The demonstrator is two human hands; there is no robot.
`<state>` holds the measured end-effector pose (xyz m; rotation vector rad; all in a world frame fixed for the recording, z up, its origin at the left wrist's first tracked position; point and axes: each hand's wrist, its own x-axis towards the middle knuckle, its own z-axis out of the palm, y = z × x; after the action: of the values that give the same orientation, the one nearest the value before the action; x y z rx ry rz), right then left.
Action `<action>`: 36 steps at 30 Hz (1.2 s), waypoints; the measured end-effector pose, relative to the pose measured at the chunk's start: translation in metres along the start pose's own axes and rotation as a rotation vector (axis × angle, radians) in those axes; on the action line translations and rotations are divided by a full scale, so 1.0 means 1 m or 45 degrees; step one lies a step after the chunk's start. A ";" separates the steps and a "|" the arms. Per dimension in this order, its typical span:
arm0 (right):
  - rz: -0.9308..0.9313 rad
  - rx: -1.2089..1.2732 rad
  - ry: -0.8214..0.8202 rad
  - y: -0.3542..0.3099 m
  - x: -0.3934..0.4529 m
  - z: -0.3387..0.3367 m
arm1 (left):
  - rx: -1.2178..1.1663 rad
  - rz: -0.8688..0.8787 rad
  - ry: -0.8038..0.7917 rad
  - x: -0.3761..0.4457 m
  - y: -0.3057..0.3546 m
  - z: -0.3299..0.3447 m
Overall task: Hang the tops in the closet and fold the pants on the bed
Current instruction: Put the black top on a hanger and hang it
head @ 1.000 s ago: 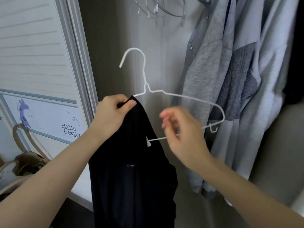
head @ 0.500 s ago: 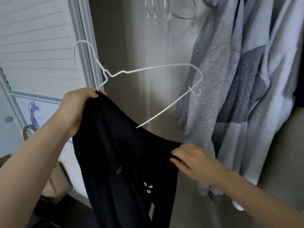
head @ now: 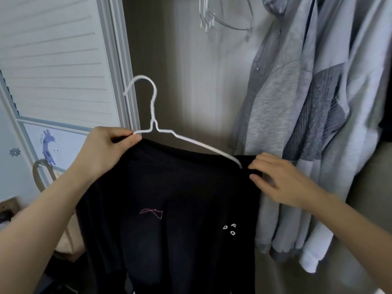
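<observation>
A black top [head: 176,209] with a small pink line print and small white letters hangs spread out in front of the open closet. A white wire hanger [head: 153,124] sits in its neck, hook pointing up. My left hand [head: 106,149] grips the top's left shoulder together with the hanger's left arm. My right hand [head: 280,181] pinches the black fabric at the right shoulder, where the hanger's right arm disappears under the cloth.
Grey and pale blue garments [head: 307,128] hang at the right inside the closet. Several empty wire hangers [head: 222,18] hang above. A white louvred door [head: 57,60] stands at the left, with a beige bag [head: 65,240] below it.
The hanger has swung upright and its right arm has gone inside the top. My right hand has risen from the hem area to the right shoulder, spreading the top wide.
</observation>
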<state>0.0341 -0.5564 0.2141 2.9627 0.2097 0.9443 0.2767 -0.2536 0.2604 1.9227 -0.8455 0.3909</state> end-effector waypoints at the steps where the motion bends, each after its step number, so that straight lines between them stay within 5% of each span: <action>1: 0.043 0.046 0.048 0.001 0.001 -0.004 | 0.057 0.017 -0.017 -0.004 0.002 0.003; 8: 0.328 0.477 0.308 -0.040 0.045 0.004 | 0.010 0.282 -0.220 -0.022 0.052 0.046; 13: 0.503 0.653 0.561 -0.026 0.037 -0.013 | 0.016 0.195 -0.280 -0.015 0.030 0.020; 21: 0.524 0.738 0.435 -0.010 0.030 -0.023 | -0.197 -0.040 -0.051 -0.013 0.006 0.018; 25: 0.628 0.460 0.079 -0.004 0.023 -0.018 | -0.246 -0.022 -0.014 -0.011 0.006 0.015; 36: 1.014 1.372 0.156 -0.031 0.026 -0.026 | -0.033 0.286 -0.209 -0.003 0.003 0.015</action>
<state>0.0359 -0.5230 0.2485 4.0719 -0.7851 1.4087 0.2709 -0.2669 0.2536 1.8598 -1.1748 0.3572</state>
